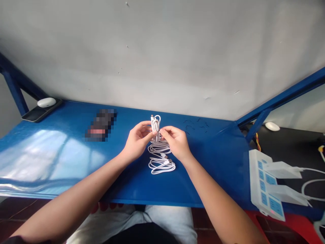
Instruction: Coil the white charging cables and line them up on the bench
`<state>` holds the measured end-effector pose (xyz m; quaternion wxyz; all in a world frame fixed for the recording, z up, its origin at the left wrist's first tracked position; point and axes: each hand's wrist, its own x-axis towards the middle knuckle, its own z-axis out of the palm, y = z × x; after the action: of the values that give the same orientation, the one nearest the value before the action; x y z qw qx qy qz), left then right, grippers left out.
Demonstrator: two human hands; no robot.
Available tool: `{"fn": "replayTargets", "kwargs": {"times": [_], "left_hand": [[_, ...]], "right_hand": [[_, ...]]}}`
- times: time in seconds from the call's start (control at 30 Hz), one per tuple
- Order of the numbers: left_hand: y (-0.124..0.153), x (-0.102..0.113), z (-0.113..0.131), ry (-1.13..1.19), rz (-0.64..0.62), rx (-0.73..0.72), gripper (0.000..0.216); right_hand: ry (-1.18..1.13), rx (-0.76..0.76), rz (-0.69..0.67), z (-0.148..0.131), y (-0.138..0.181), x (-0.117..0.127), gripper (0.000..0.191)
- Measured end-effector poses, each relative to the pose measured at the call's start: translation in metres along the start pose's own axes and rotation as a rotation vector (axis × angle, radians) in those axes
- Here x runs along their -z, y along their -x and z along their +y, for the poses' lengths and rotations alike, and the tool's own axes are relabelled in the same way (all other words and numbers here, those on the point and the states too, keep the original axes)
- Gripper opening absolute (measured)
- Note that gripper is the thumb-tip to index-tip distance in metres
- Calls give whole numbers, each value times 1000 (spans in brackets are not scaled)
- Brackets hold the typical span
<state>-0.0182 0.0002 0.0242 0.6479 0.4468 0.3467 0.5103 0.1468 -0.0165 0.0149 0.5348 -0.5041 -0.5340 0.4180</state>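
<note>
Upright above the table, a coiled white USB cable [155, 125] is held between the thumb and fingers of my left hand [138, 138]. My right hand [177, 140] is closed in a pinch at the coil's right side, on what looks like a thin black twist tie [158, 131] at its middle; the fingertips hide most of it. Below my hands, more coiled white cables [161, 166] lie on the blue table, their plugs showing. Several thin black twist ties [195, 125] are scattered on the table beyond my right hand.
The blue table [215, 162] meets a grey-white wall. A pixelated dark object [101, 125] lies to the left. Farther left, a white rounded object [46, 102] sits on a dark flat pad [38, 113]. On the right is a white power strip [256, 179] with plugged-in chargers [284, 169].
</note>
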Motion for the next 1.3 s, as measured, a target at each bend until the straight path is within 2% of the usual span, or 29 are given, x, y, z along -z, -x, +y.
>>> {"fn": "replayTargets", "kwargs": {"times": [0.07, 0.13, 0.33, 0.4, 0.5, 0.57, 0.63, 0.77, 0.93, 1.03, 1.13, 1.3], "left_hand": [[0, 0, -1, -22, -3, -28, 41], [1, 0, 0, 11, -23, 21, 41], [-4, 8, 6, 301, -163, 429, 29], [-7, 12, 6, 379, -208, 534, 24], [-8, 17, 7, 462, -256, 633, 21], [-8, 17, 9, 488, -289, 670, 20], [-7, 16, 10, 481, -326, 659, 21], [-4, 12, 10, 402, -339, 532, 30], [-1, 11, 3, 289, -333, 392, 37], [0, 11, 0, 234, -354, 334, 36], [0, 12, 0, 236, -408, 351, 36], [0, 14, 4, 268, -503, 401, 39]], "right_hand": [[17, 1, -16, 1, 0, 1, 25], [67, 74, -30, 0, 1, 3, 21], [351, 461, -46, -9, 4, 8, 15], [384, 522, -64, -11, 4, 9, 15], [389, 535, -89, -12, 4, 12, 15], [326, 484, -106, -13, 5, 13, 12], [190, 353, -145, -14, 6, 13, 11], [-97, 15, -193, -17, 6, 11, 20], [-379, -283, -182, -18, 3, 12, 24], [-460, -423, -212, -17, 1, 15, 24], [-413, -420, -211, -14, 0, 17, 28], [-185, -256, -106, -5, -3, 16, 38]]}}
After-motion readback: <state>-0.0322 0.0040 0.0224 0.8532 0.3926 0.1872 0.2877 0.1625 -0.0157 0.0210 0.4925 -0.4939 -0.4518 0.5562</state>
